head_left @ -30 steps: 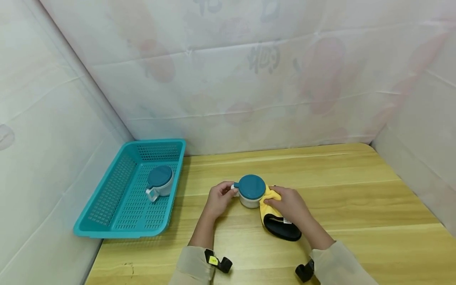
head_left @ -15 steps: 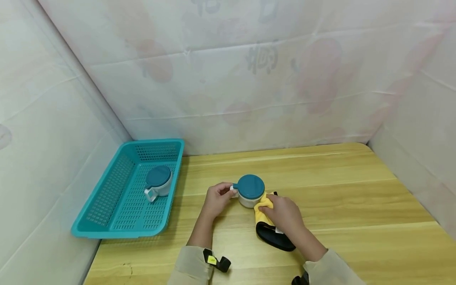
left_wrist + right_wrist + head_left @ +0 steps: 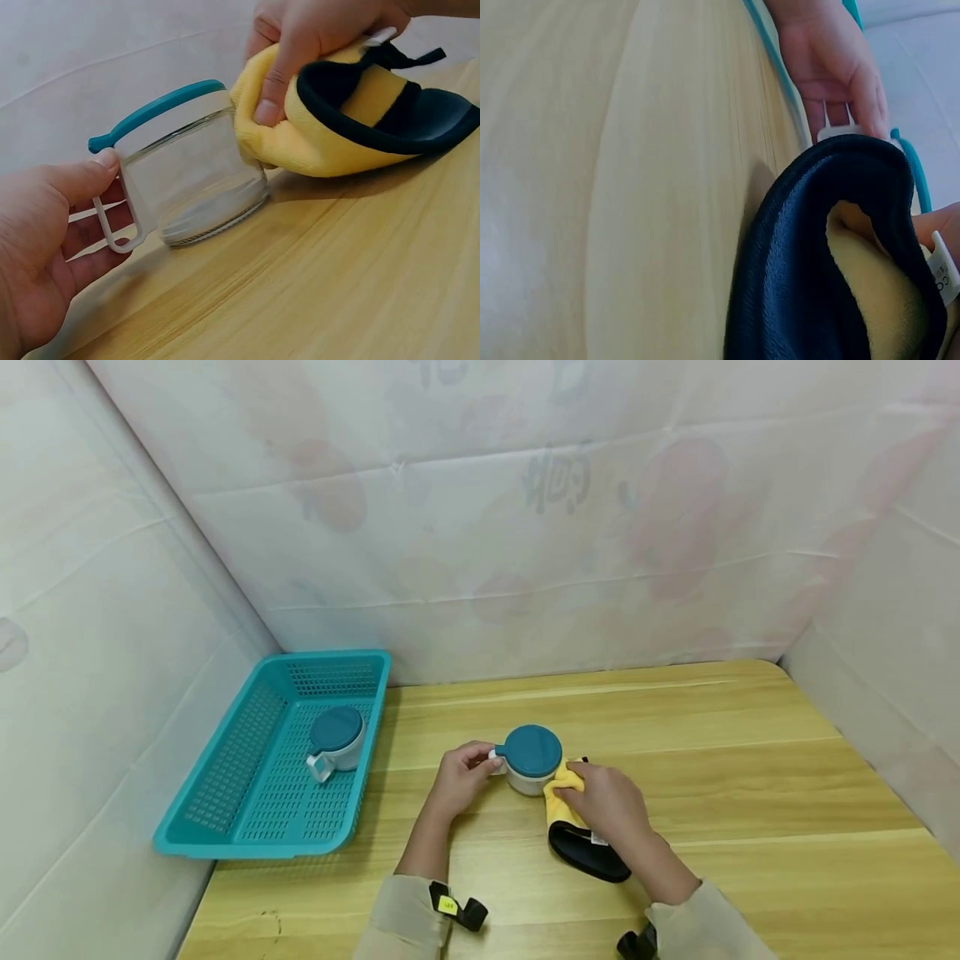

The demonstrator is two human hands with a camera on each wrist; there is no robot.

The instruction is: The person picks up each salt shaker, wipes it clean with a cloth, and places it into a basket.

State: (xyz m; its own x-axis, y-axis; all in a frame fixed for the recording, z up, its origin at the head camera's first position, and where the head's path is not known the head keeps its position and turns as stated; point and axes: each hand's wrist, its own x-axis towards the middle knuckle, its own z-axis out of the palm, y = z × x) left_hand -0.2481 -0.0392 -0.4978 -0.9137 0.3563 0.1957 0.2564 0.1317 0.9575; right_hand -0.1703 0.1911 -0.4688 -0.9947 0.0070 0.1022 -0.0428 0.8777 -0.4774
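Holds squat, round clear-glass jar [image 3: 528,784] upright on pale wood-grain table [image 3: 712,760], betw. both hands. Has L hand [image 3: 458,781] clamped on jar's white loop handle [image 3: 118,247], w/ thumb up top by flat teal lid [image 3: 533,750] and fingers behind; prob. gripped there to steady jar w/o covering the glass. Pinches plush yellow cloth [image 3: 558,810] w/ R hand [image 3: 613,800], thumb pressed into folds, other fingers mostly hidden. Touches jar's side opp. handle w/ bunched yellow part, likely to get soft pile against glass while bracing from other side. Lets black trim [image 3: 588,853] and small white tag [image 3: 945,271] hang on near side, prob. just slack outside the grip. Has hands apart, w/ jar + cloth in the gap.

Well off to L: turquoise perforated plastic basket [image 3: 247,852], w/ matching teal-lidded jar [image 3: 337,742] inside near R wall, lid up, handle toward near L; prob. parked there to leave the work spot free. Wears beige sleeves [image 3: 408,914] w/ black wrist mounts [image 3: 474,915], maybe pulled back for clearance. Can't tell from here: anything inside basket jar.
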